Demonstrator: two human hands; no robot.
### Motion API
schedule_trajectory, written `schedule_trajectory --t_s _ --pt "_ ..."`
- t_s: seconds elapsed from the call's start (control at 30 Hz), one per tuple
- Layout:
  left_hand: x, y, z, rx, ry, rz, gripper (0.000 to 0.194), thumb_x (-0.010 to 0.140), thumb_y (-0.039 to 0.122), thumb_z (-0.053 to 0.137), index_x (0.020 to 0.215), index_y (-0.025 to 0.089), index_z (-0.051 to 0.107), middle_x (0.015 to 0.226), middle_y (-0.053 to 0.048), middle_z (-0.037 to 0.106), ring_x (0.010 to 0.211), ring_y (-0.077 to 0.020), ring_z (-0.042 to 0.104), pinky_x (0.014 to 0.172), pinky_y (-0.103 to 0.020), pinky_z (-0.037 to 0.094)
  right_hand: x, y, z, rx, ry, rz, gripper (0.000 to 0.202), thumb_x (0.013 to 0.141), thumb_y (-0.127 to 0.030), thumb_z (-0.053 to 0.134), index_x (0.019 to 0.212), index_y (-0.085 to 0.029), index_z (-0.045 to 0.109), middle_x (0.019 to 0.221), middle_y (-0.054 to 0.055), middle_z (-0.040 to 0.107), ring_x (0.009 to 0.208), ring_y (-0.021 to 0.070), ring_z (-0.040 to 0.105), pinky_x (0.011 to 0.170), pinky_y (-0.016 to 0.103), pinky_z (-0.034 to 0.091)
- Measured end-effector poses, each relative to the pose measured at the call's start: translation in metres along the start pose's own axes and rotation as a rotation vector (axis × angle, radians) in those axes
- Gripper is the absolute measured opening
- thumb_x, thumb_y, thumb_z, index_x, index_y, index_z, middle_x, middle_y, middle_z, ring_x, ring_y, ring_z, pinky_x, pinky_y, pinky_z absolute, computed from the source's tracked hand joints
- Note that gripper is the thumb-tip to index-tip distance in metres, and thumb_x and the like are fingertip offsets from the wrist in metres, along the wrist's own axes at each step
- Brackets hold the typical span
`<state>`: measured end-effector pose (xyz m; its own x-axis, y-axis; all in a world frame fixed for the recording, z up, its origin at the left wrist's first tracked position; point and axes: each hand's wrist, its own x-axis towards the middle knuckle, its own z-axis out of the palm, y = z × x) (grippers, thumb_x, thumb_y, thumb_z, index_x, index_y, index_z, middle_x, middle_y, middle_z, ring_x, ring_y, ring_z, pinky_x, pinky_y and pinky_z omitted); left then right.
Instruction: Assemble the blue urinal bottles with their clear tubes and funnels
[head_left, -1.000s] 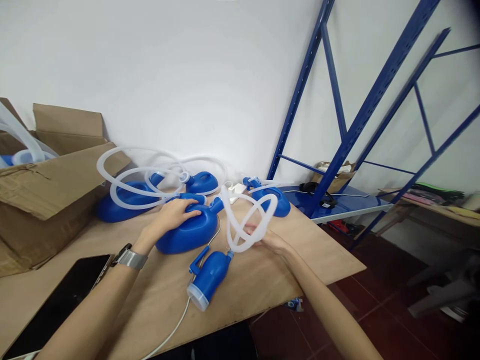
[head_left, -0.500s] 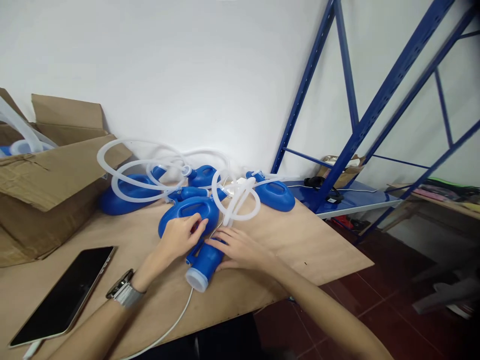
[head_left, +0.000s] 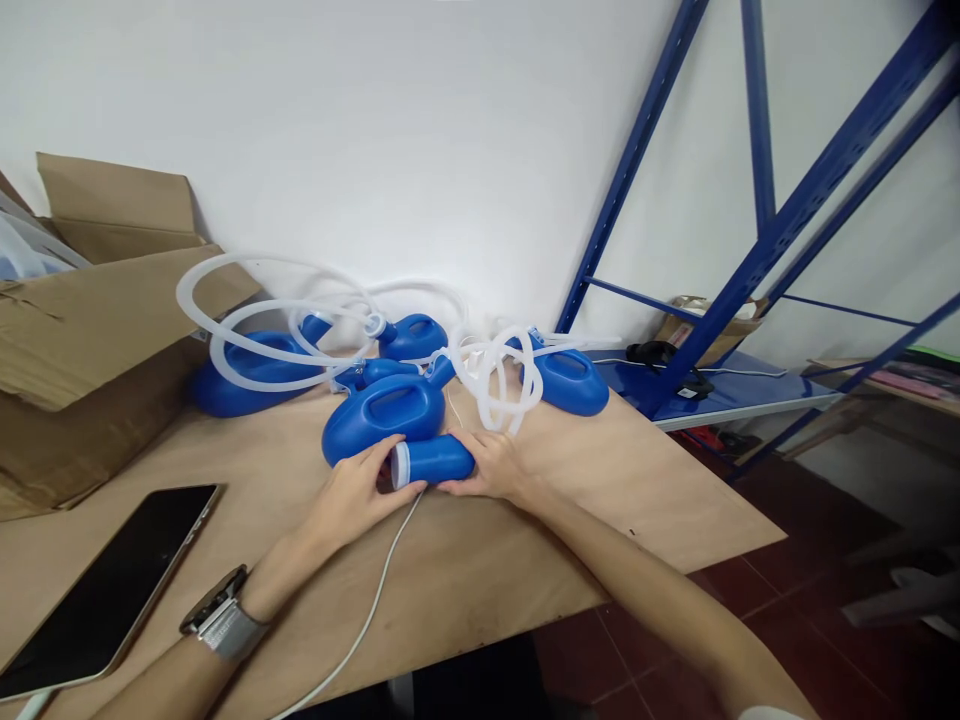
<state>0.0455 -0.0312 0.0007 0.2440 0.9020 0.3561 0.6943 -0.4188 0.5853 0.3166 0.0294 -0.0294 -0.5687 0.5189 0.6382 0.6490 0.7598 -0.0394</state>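
Note:
Between my hands lies a blue cylindrical funnel piece (head_left: 442,459) with a whitish translucent rim. My left hand (head_left: 365,493) has thumb and fingers around the rim end. At the other end my right hand (head_left: 491,466) is closed round the blue body. Just behind sits a blue plastic bottle (head_left: 390,418) with a loop handle, and a coiled clear tube (head_left: 499,375) rises past my right hand. Where that tube joins is hidden. More blue handled bottles (head_left: 574,383) with clear tubing (head_left: 217,350) stand along the wall.
At the left are an open cardboard box (head_left: 97,330) and a dark-screened tablet (head_left: 105,585) on the wooden table (head_left: 600,500). A white cable (head_left: 382,580) crosses the near edge. Blue metal shelving (head_left: 720,340) stands at the right.
The funnel piece has turned from pointing toward me to lying sideways, rim to the left. My left hand has moved onto its rim end; the tube coil by my right hand has shifted.

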Motion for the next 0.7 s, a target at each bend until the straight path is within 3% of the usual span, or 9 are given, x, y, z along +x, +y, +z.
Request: schedule_trajectory --t_s 0.17,0.3,0.43,0.53,0.7 --pt "0.003 -0.004 -0.001 -0.054 -0.128 0.002 0.064 0.087 0.063 0.066 0.132 0.017 0.064 0.1 -0.01 0.084 0.085 -0.0302 0.081 0.079 -0.042 0.065 -0.003 -0.001 0.002 -0.029 0.121 -0.074 0.076 0.082 -0.083 0.063 0.114 -0.016 0.074 0.08 0.008 0.08 0.068 0.0251 0.076 0.058 0.033 0.053" --pt "0.003 -0.005 -0.003 -0.106 -0.094 0.051 0.056 0.087 0.058 0.07 0.128 0.022 0.065 0.107 -0.007 0.084 0.092 -0.0287 0.082 0.08 -0.039 0.067 -0.003 0.001 0.002 -0.021 0.202 -0.104 0.074 0.08 -0.084 0.063 0.108 -0.016 0.075 0.075 0.007 0.078 0.064 0.0224 0.074 0.057 0.033 0.052" --pt "0.001 -0.004 0.001 -0.096 -0.015 0.134 0.056 0.089 0.053 0.071 0.135 0.022 0.062 0.126 -0.009 0.079 0.107 -0.0287 0.079 0.092 -0.042 0.066 -0.002 0.002 -0.005 -0.053 0.219 -0.143 0.077 0.081 -0.081 0.068 0.118 -0.014 0.072 0.087 0.009 0.08 0.071 0.0226 0.074 0.063 0.034 0.054" --pt "-0.002 -0.003 0.008 -0.011 0.093 0.19 0.054 0.096 0.05 0.066 0.142 0.022 0.058 0.132 -0.011 0.076 0.116 -0.0298 0.076 0.098 -0.046 0.064 -0.003 -0.009 -0.011 -0.099 0.137 -0.088 0.08 0.081 -0.082 0.068 0.123 -0.014 0.071 0.097 0.011 0.081 0.08 0.0253 0.075 0.065 0.035 0.054" --pt "-0.011 -0.003 0.021 0.073 0.203 0.384 0.046 0.106 0.037 0.055 0.15 0.023 0.051 0.119 -0.009 0.08 0.104 -0.0236 0.079 0.091 -0.037 0.065 -0.006 -0.04 -0.012 -0.037 -0.136 0.093 0.083 0.083 -0.077 0.072 0.145 -0.022 0.061 0.129 0.014 0.075 0.102 0.0294 0.075 0.071 0.035 0.056"
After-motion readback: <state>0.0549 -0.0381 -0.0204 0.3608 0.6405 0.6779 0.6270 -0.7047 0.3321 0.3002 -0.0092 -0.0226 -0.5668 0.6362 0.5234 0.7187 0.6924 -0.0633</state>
